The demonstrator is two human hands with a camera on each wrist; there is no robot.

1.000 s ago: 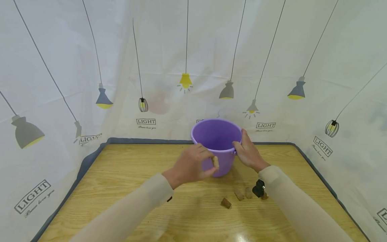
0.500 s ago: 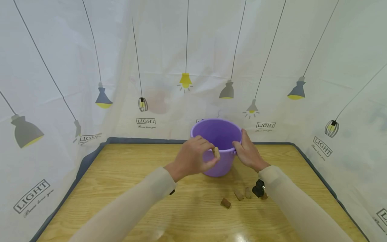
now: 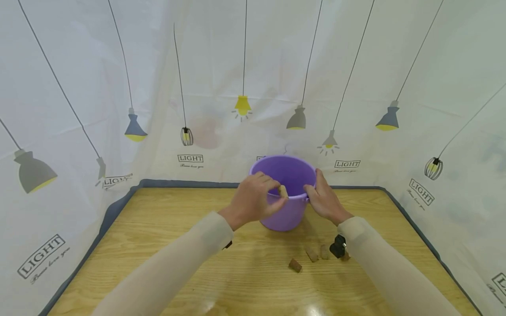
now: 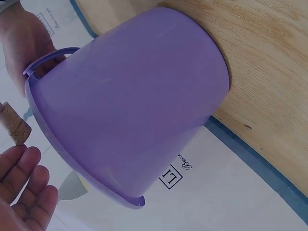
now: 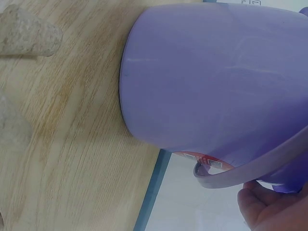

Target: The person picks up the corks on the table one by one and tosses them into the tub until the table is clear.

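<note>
A purple bucket (image 3: 285, 215) stands upright on the wooden table. My left hand (image 3: 253, 199) pinches a cork (image 3: 283, 192) between thumb and fingers at the bucket's near rim; in the left wrist view that cork (image 4: 15, 125) appears just outside the mouth. On the right side, my right hand (image 3: 327, 201) grips the rim, thumb toward the inside. The bucket's handle (image 5: 269, 161) hangs near the right fingers in the right wrist view. What lies at the bucket's bottom is hidden.
Several loose corks lie on the table in front of the bucket, among them a darker brown cork (image 3: 295, 265) and a paler cork (image 3: 312, 254). One is partly hidden by the right wrist's black camera (image 3: 338, 246). A lamp-patterned white cloth (image 3: 221, 87) encloses the table (image 3: 166, 228).
My left hand has risen slightly with the cork, from in front of the bucket's wall up to its near rim. The right hand and bucket stay put.
</note>
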